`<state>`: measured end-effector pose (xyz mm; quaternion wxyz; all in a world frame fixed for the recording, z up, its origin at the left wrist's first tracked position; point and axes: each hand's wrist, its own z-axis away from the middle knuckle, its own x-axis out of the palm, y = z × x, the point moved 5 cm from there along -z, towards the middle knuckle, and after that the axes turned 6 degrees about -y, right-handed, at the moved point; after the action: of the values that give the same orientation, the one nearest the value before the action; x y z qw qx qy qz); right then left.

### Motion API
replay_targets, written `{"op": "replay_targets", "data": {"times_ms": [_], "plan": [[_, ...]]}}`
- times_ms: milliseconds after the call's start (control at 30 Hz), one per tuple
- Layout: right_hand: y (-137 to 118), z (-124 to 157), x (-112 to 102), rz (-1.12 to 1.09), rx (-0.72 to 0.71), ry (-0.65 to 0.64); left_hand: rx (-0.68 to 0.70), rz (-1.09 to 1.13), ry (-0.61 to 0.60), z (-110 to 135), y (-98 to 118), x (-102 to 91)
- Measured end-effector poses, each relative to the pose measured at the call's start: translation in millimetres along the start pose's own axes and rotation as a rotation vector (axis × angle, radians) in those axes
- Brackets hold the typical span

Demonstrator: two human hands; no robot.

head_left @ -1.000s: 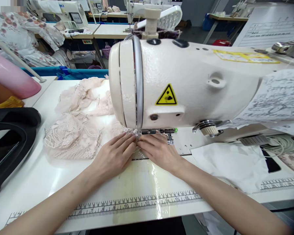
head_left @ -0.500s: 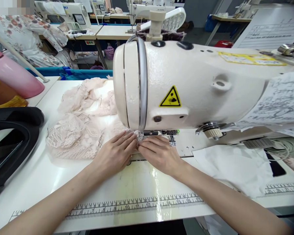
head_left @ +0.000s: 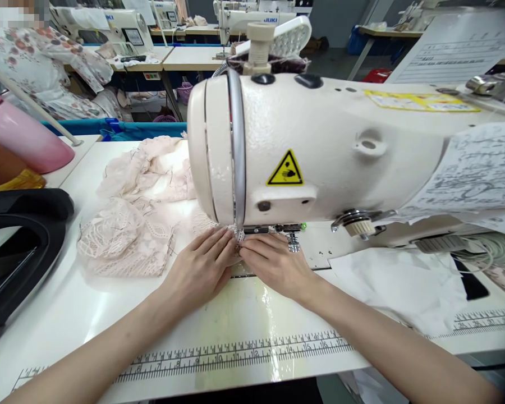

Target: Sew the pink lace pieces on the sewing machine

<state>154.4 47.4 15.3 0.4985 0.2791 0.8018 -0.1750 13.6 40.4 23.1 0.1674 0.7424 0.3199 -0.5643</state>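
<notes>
Pale pink lace fabric (head_left: 126,238) lies bunched on the table and runs in under the head of a sewing machine (head_left: 320,134). At the needle area, my left hand (head_left: 204,255) presses and grips the lace, its fingers close together and thumb tucked beneath. Beside it, almost touching, my right hand (head_left: 275,261) pinches the lace edge with curled fingers, just below the presser-foot parts. The needle itself is hidden behind the machine head and my fingers.
A white cloth (head_left: 399,280) lies to the right, a black open-frame object (head_left: 46,241) and a pink bottle (head_left: 25,129) to the left. A printed ruler (head_left: 235,356) runs along the front edge. A person in a floral garment (head_left: 46,62) sits beyond, near other machines.
The view has shifted slightly, so the machine appears a little further left. Both hands stay on the lace at the needle area; my left thumb is now more tucked in.
</notes>
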Motion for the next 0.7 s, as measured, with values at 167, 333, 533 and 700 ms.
{"op": "replay_targets", "data": {"times_ms": [167, 333, 533, 700], "plan": [[2.4, 0.0, -3.5, 0.009, 0.006, 0.011, -0.022, 0.009, 0.009, -0.4, 2.6, 1.6], [3.2, -1.2, -10.5, 0.066, 0.021, 0.045, -0.038, -0.010, 0.013, -0.2, 4.3, 2.5], [5.3, 1.9, -10.0, 0.157, 0.069, 0.033, -0.033, -0.060, 0.023, -2.2, 6.9, 0.2], [8.4, 5.3, -6.6, 0.197, 0.086, 0.031, -0.043, -0.055, 0.019, -3.1, 7.0, 0.2]]}}
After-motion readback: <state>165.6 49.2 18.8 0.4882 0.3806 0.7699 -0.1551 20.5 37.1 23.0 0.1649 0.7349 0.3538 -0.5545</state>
